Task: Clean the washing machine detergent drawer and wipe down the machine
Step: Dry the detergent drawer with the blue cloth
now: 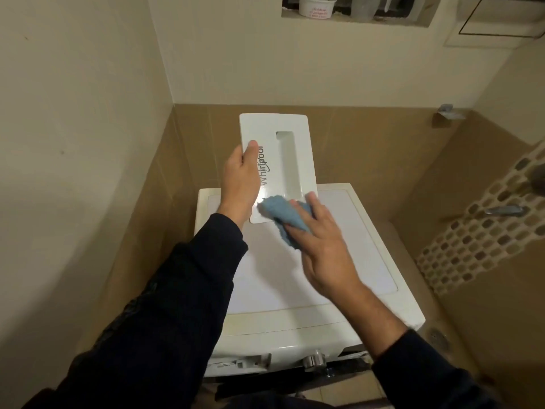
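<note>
I hold the white detergent drawer (283, 143) up above the washing machine (309, 278), its front panel with the recessed handle and brand lettering facing me. My left hand (240, 181) grips the panel's left edge, thumb on the front. My right hand (324, 240) presses a blue cloth (283, 214) against the panel's lower right corner, fingers fairly straight over the cloth. The rest of the drawer is hidden behind its front panel.
The machine stands in a tiled corner, with walls close on the left and behind. Its control knob (314, 360) and the empty drawer slot (239, 364) are on the front below me. A tap (504, 209) sticks out of the right wall. A wall niche (354, 10) above holds containers.
</note>
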Demonstrator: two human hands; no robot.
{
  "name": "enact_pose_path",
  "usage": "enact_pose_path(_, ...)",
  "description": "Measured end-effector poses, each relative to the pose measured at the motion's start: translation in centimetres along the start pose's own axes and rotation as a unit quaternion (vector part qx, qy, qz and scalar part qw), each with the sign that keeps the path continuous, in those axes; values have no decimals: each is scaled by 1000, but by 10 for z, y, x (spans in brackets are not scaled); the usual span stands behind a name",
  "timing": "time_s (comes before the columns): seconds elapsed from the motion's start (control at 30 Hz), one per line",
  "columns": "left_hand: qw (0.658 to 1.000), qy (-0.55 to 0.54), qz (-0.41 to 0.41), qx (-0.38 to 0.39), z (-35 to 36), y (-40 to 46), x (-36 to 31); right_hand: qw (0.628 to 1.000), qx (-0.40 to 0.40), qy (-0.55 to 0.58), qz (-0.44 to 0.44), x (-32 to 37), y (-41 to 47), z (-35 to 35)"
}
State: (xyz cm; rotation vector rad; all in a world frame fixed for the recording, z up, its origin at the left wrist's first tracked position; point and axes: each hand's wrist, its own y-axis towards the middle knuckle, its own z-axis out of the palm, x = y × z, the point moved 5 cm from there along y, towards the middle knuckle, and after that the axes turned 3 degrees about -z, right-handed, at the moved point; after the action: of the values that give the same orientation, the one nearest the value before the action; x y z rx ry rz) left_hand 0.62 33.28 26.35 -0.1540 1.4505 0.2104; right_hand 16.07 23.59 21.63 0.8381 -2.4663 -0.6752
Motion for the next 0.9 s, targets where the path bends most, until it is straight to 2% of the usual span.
enact_pose_path(0.07,1000,5,5,4,-1,1,2,998,-33,22,39,-19,6,-19)
enact_pose_path(0.17,996,68,34,56,10,0,1,985,-118,15,126,-43,28,-65)
enact_pose_path(0.27,973,168,88,135,27,0,-6,964,-130,-11,232,-68,56,-102)
enact_pose_path(0.33,943,247,123,187,36,0,-13,962,-103,-6,252,-78,73,-114)
enact_pose_path(0.4,905,321,148,238,40,2,-18,970,-59,14,235,-79,89,-120)
enact_pose_path(0.53,826,430,132,339,42,7,-19,979,76,32,185,-72,99,-104)
enact_pose_path(0.6,779,491,129,367,43,10,-19,971,131,58,190,-67,96,-88)
enact_pose_path(0.67,747,531,126,380,45,11,-18,967,164,24,194,-65,91,-76)
enact_pose_path(0.77,720,558,114,397,46,8,-14,961,189,-11,200,-65,86,-64)
enact_pose_path(0.83,716,563,109,399,44,6,-9,955,193,41,224,-66,79,-56)
enact_pose_path(0.9,726,554,108,392,41,5,-2,946,172,109,252,-67,72,-50)
